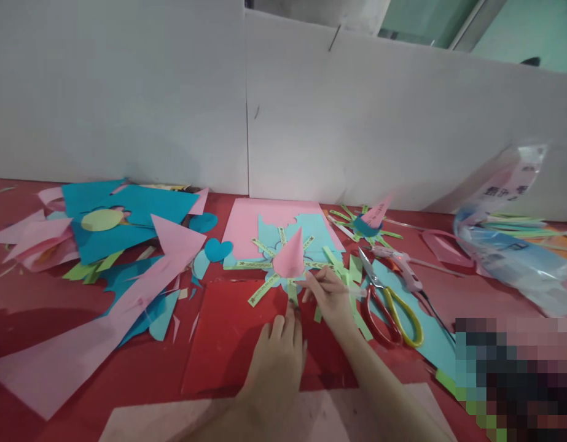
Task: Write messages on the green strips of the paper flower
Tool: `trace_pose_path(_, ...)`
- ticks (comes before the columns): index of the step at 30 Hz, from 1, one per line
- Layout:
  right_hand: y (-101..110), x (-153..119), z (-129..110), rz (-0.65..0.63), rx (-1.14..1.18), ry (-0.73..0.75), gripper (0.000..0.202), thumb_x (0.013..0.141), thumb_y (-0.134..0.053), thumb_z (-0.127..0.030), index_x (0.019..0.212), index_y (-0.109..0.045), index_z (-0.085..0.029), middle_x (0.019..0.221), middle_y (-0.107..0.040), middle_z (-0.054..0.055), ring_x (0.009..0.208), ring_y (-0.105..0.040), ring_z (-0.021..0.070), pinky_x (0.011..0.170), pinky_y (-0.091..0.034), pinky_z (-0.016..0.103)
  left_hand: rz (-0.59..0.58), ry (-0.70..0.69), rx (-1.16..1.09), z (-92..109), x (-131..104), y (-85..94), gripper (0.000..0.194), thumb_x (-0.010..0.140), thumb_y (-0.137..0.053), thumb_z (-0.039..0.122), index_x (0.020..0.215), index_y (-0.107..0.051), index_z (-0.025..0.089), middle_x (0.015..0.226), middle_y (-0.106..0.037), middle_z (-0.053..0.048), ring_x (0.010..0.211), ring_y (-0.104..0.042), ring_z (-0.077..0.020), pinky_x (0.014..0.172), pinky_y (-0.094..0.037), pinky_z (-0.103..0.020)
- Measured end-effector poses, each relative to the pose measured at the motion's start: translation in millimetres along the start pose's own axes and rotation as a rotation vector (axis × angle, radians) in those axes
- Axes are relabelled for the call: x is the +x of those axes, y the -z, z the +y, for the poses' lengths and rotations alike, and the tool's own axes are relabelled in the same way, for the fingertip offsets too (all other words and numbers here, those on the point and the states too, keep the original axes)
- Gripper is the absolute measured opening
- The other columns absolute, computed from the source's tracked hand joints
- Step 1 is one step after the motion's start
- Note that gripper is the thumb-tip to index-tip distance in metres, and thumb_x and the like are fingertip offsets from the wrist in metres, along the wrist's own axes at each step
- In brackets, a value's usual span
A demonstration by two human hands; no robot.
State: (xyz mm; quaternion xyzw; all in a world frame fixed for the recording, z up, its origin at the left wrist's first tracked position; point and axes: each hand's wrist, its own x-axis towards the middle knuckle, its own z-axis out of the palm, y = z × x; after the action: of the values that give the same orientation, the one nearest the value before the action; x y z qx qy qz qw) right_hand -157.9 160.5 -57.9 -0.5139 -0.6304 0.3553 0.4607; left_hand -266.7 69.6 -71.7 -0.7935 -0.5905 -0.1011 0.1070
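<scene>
Pink cone [290,256] upright on blue flower base [274,282], green strips [263,290] radiating, at red sheet's [228,337] far edge. Left hand [277,344]: fingers bunched at front strip; right hand [330,299] curled beside cone (can't tell whether either pinches). Scissors [378,283], glue gun [410,271] rightward.

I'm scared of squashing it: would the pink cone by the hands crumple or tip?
The pink cone looks like paper, so it's probably light and could crumple. Its base is wide, so tipping seems less likely.
</scene>
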Motion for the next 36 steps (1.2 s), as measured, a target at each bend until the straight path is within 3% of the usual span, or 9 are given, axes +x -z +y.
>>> trace_pose_path(3,0.0,0.6,-1.3,-0.018,0.016,-0.013,0.033,0.079,-0.051,-0.04,0.052,-0.043,-0.023,0.043,-0.053,-0.003,0.05,-0.059,0.0156,0.055,-0.044,0.027,0.003,-0.006,-0.006,-0.3,-0.5,-0.7,0.034,0.084,-0.039,0.024,0.112,-0.054,0.012,0.12,-0.053,-0.01,0.082,-0.049,-0.0192,0.066,-0.041,-0.032)
trace_pose_path(12,-0.4,0.7,3.3,-0.091,0.017,-0.037,0.028,0.077,-0.053,-0.042,0.058,-0.044,-0.023,0.049,-0.06,-0.001,0.055,-0.062,0.0178,0.056,-0.047,0.028,0.0,-0.008,-0.014,-0.4,0.4,-1.7,0.033,0.084,-0.04,0.023,0.112,-0.054,0.013,0.118,-0.054,-0.011,0.082,-0.049,-0.0191,0.066,-0.041,-0.032)
trace_pose_path(18,-0.5,0.1,3.0,-0.063,-0.001,-0.022,0.027,0.078,-0.051,-0.043,0.059,-0.046,-0.023,0.049,-0.059,0.0,0.05,-0.059,0.0168,0.052,-0.046,0.028,-0.005,0.001,0.007,1.6,-0.5,-0.8,0.032,0.083,-0.042,0.023,0.11,-0.055,0.012,0.116,-0.055,-0.011,0.084,-0.049,-0.0201,0.067,-0.042,-0.033)
trace_pose_path(26,0.0,0.0,4.1,-0.122,0.034,-0.049,0.028,0.078,-0.052,-0.041,0.059,-0.04,-0.023,0.044,-0.058,-0.002,0.057,-0.064,0.0187,0.057,-0.047,0.027,0.047,-0.007,0.016,1.8,0.0,-3.1,0.029,0.082,-0.044,0.022,0.105,-0.058,0.012,0.113,-0.058,-0.01,0.084,-0.049,-0.0209,0.067,-0.042,-0.033)
trace_pose_path(36,0.0,0.1,2.2,-0.057,0.003,-0.025,0.029,0.078,-0.051,-0.04,0.056,-0.039,-0.024,0.041,-0.056,-0.003,0.062,-0.065,0.0207,0.057,-0.046,0.027,0.005,-0.004,0.002,-0.2,0.4,-2.3,0.035,0.084,-0.038,0.023,0.114,-0.052,0.013,0.118,-0.054,-0.011,0.082,-0.048,-0.0195,0.066,-0.042,-0.033)
